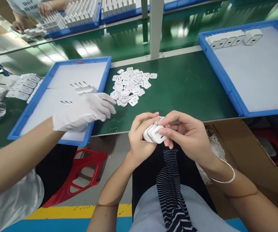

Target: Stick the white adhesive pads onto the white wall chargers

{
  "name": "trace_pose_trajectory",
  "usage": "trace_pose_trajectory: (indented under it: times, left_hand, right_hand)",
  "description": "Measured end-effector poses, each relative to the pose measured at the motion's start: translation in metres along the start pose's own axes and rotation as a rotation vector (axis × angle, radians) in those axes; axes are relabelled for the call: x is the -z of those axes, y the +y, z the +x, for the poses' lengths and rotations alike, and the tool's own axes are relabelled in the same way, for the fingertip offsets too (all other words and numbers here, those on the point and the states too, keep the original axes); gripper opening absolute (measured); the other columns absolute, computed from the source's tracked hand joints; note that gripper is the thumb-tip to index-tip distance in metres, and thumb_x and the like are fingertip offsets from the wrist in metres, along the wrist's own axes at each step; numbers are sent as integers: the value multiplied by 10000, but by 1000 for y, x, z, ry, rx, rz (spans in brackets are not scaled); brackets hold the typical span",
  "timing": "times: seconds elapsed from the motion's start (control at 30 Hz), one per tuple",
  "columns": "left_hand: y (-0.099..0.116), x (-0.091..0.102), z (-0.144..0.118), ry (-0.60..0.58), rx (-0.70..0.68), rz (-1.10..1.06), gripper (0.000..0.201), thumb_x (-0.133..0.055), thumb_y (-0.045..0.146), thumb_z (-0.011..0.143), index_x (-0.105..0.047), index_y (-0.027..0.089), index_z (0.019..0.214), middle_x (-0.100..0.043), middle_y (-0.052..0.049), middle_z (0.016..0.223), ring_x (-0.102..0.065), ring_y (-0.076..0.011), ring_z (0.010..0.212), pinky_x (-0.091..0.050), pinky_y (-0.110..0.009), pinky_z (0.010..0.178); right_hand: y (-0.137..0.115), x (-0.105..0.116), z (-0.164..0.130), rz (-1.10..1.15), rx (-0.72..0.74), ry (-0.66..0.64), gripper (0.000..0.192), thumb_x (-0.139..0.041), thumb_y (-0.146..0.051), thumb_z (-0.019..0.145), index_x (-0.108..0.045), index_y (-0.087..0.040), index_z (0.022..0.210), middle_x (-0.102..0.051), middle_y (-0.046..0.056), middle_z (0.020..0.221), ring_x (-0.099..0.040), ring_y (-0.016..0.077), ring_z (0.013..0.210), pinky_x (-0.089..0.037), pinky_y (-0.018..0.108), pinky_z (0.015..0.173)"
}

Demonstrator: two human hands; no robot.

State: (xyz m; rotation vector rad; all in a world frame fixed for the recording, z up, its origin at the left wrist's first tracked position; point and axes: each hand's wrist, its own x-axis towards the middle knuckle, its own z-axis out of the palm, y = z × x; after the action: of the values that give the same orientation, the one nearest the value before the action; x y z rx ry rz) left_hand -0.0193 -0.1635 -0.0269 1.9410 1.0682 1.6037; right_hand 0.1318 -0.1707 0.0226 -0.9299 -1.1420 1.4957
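My left hand (137,134) is wrapped round white charger housings (147,135), more than one by the look of it, just off the table's front edge. Between the thumb and fingers of my right hand (191,133) is a white cover plate (157,135) with printed letters and a small dark slot. It lies over or against the end of a housing; whether it is seated, I cannot tell. Fingers hide part of the housings. Beyond my hands, a pile of similar white cover plates (130,84) is spread on the green table (177,90).
At right, a blue-rimmed tray (222,77) bears a row of white chargers (233,39). A co-worker's gloved hand (88,109) reaches over the left blue tray (102,75), which holds pronged housings (83,87). A metal post (155,29) stands behind the pile; another person's hands are at upper left.
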Motion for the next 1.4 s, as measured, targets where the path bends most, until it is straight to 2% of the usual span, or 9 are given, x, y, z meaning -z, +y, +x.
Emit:
trace_pose_trajectory:
  times: [0.17,0.43,0.67,0.8,0.97,1.17,1.4]
  left_hand:
    - [2,3,2,-10,-36,78,265,-730,198,858,-696,215,1120,-660,-68,1161,-721,-231,1056,-631,-392,902]
    - [4,5,5,-1,-139,105,290,-724,154,853,-683,190,1138,-662,-71,1121,-717,-228,1062,-626,-374,906]
    - [5,5,6,-12,-145,117,282,-714,164,867,-678,189,1146,-662,-77,1122,-719,-230,1060,-636,-380,892]
    - [5,5,6,-8,-139,110,285,-718,155,862,-680,190,1143,-664,-74,1129,-715,-230,1068,-633,-378,895]
    - [4,3,6,-26,-134,89,293,-719,136,856,-678,184,1142,-657,-76,1142,-716,-224,1059,-634,-376,892]
    - [4,1,6,-28,-144,109,259,-705,154,874,-680,191,1129,-660,-73,1137,-717,-218,1061,-637,-369,890]
    - [3,0,4,-35,-107,78,263,-706,139,869,-686,193,1125,-664,-67,1140,-720,-219,1056,-636,-378,897]
  right_hand:
    - [0,0,0,-26,25,-19,174,-823,-277,807,-702,-186,893,-579,-32,711,-593,79,488,-538,212,432]
    - [-2,1,0,-42,13,-36,167,-832,-263,795,-723,-186,896,-568,-29,754,-590,66,493,-529,194,425]
    - [-6,2,2,-11,-61,-52,197,-847,-303,775,-723,-179,864,-605,-23,677,-583,81,482,-511,194,403]
    - [-4,4,4,27,-97,-51,185,-845,-304,775,-729,-182,852,-651,-4,713,-583,82,479,-508,196,397]
    - [-4,7,4,68,-107,-61,138,-832,-284,794,-743,-200,858,-666,-3,720,-582,79,480,-509,191,407]
    - [-7,5,4,12,-96,-37,195,-852,-313,767,-723,-184,839,-657,-1,730,-578,78,481,-502,197,404]
    - [-5,8,5,-6,-77,-55,175,-853,-253,763,-715,-172,834,-631,-13,732,-588,64,482,-499,169,404]
